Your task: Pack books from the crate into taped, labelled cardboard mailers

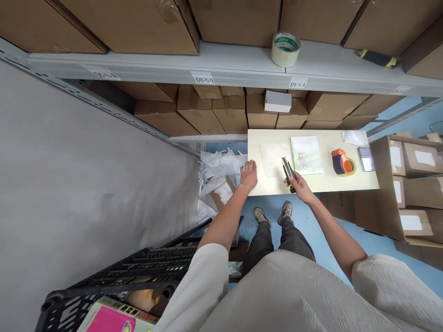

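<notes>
My right hand (pixel 299 186) grips a yellow-and-black box cutter (pixel 289 174), tilted over the cream tabletop (pixel 346 183). My left hand (pixel 248 174) rests on the table's left edge with its fingers spread and nothing in them. Between the hands lies a pale, thin sheet or sleeve (pixel 272 159). Just beyond the cutter is a flat booklet or picture (pixel 307 155) with a faint green and pink print. Farther right sits an orange-and-dark tape dispenser (pixel 341 161) with a yellow roll.
Shelves of cardboard boxes (pixel 231 113) stand behind the table; a tape roll (pixel 285 50) and another cutter (pixel 378 59) lie on one. White scraps (pixel 221 170) pile at left. A black crate (pixel 138 267) is near my left side, and a large carton (pixel 380 184) at right.
</notes>
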{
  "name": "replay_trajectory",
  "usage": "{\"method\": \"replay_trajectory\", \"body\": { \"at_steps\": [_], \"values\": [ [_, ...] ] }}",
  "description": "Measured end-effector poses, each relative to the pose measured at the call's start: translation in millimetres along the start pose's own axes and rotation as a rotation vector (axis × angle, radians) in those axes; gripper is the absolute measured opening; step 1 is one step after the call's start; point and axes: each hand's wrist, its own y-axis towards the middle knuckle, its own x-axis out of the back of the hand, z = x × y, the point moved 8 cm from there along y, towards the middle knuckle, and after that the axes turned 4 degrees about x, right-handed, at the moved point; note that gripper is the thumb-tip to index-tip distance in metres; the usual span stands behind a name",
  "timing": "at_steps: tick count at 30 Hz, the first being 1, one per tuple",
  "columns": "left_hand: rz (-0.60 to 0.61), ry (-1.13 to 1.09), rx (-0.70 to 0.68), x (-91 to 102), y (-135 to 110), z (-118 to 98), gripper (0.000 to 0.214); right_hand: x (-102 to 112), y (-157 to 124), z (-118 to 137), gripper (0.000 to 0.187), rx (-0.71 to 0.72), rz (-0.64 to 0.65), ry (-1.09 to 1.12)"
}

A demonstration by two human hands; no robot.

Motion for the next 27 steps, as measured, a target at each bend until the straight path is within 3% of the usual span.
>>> {"method": "replay_trajectory", "body": {
  "at_steps": [5,12,17,22,24,27],
  "values": [
    [-0.001,0.019,0.018,0.1,2.8,-1.2,0.084,18.5,-2.7,11.7,0.05,0.011,0.026,0.056],
    [0.016,0.016,0.095,-3.7,5.2,-2.6,0.085,94.9,24.6,44.8,0.057,0.034,-0.14,0.068],
    [0.017,0.036,0.135,-1.7,5.2,-5.3,0.088,181.5,53.3,107.4,0.057,0.246,-0.305,-0.134],
    [0.055,0.072,0.193,1.2,9.1,-9.5,0.09,272.5,98.2,191.2,0.058,0.553,-0.503,-0.582],
    [0.063,0.084,0.221,2.7,10.4,-11.5,0.092,298.8,124.7,218.3,0.055,0.636,-0.537,-0.751],
    [0.082,0.101,0.252,4.6,11.5,-14.2,0.094,323.6,169.8,240.1,0.049,0.649,-0.511,-0.959]
  ]
}}
